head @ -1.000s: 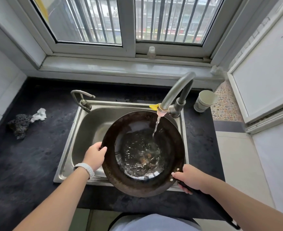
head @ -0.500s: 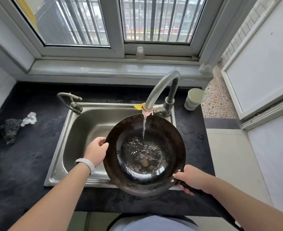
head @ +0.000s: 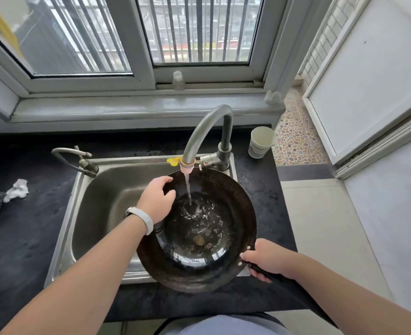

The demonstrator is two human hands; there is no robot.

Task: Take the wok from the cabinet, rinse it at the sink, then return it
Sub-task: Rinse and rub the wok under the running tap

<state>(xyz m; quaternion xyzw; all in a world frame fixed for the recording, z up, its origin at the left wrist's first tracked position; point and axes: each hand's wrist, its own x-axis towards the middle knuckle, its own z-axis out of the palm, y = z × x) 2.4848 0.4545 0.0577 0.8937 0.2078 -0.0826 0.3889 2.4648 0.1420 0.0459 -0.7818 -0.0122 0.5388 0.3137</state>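
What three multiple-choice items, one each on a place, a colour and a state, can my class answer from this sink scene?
1. Where does the cup stand?
A. In the sink
B. On the counter, right of the tap
C. On the windowsill

2. What colour is the wristband?
A. Red
B. Green
C. White

3. What is the tap doing?
A. Running into the wok
B. Shut off
C. Spraying the window

Answers:
1 B, the cup sits on the dark counter beside the tap's base.
2 C, the wristband on the left wrist is white.
3 A, a thin stream falls from the spout into the wok.
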